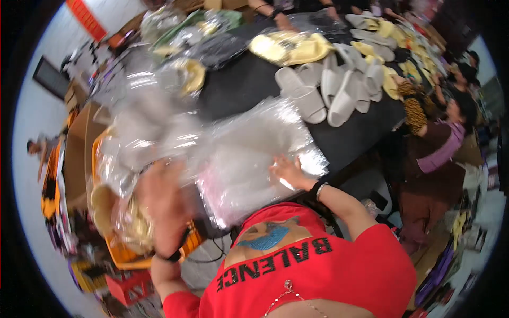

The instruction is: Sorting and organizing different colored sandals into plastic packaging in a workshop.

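Note:
My right hand lies on a stack of clear plastic bags, fingers apart and pressed to the film. To the left, my left hand is smeared by motion, so its fingers do not show clearly. Just beyond it is a blurred, greyish bundle in clear plastic; whether the hand touches it cannot be made out. Below and beside that hand stands an orange crate with plastic-wrapped slippers in it, some pale yellow.
Grey slippers and yellow slippers lie across the black table. Dark bagged slippers are at the back. A cardboard box stands left, a red stool below. Other people work at the far side and right.

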Demonstrator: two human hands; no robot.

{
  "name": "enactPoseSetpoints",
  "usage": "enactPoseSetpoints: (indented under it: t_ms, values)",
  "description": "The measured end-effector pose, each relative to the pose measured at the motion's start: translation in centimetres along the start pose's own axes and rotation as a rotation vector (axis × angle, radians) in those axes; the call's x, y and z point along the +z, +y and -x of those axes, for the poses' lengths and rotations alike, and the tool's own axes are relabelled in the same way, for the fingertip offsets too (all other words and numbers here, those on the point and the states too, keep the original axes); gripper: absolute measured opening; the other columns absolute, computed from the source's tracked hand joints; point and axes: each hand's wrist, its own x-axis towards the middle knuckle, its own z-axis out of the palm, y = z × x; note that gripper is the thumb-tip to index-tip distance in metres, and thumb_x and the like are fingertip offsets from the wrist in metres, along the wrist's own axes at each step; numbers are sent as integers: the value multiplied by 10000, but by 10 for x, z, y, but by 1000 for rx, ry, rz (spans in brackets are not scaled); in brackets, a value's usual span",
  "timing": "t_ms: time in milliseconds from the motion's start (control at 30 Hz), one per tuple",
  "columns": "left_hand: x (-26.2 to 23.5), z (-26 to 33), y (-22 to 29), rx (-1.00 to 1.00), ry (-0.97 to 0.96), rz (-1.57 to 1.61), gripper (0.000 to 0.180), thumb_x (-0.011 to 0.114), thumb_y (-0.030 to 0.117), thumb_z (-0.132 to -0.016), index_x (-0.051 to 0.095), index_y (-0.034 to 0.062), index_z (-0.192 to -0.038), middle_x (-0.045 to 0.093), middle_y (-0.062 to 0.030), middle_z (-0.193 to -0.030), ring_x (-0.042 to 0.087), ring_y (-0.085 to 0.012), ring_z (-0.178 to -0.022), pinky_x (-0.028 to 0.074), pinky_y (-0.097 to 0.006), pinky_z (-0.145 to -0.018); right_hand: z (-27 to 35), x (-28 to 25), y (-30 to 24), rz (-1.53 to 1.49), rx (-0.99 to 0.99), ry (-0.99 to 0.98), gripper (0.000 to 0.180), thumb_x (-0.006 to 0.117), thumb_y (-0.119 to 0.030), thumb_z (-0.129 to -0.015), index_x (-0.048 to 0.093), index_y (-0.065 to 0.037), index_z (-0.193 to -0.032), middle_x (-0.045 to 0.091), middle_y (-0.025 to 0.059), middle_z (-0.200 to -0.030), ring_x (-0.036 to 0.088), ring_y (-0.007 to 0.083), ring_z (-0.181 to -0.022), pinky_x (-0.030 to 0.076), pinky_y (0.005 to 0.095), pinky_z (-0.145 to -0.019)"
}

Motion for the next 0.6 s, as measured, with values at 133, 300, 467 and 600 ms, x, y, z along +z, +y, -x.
enactPoseSetpoints:
  t_ms: [133, 300, 467, 600]
  values:
    - [100, 32, 77, -166, -657, 590, 352, 614, 101, -719, 555, 101, -1066, 565, -133, -1004, 547, -309, -898, 437, -393, -741, -21, 18, 32, -1731, 215, 65, 521, 185, -415, -936, 324, -88, -1316, 374, 155, -1317, 363, 259, -1210, 184, 386, -1038]
    - [147, 84, 59, -346, -591, 713, 177, 575, 137, -793, 592, 80, -960, 597, -132, -900, 579, -310, -801, 463, -366, -675, -6, -2, 37, -1771, 183, 230, 495, 238, -410, -933, 374, -85, -1281, 465, 144, -1212, 447, 242, -1113, 307, 353, -966]
    - [178, 113, -12, -678, -306, 495, 255, 514, 186, -838, 534, 18, -1029, 554, -162, -971, 500, -343, -934, 397, -391, -810, 7, -32, 48, -1763, 422, 340, 472, 360, -446, -890, 408, -83, -1187, 505, 114, -1104, 477, 226, -1048, 398, 385, -846]
    - [208, 137, -36, -963, -254, 367, 413, 534, 268, -823, 467, 18, -1145, 473, -208, -1162, 434, -338, -1084, 352, -394, -896, 22, -61, 44, -2061, 564, 454, 498, 441, -464, -858, 372, -107, -1198, 462, 98, -1122, 495, 221, -985, 418, 405, -784]
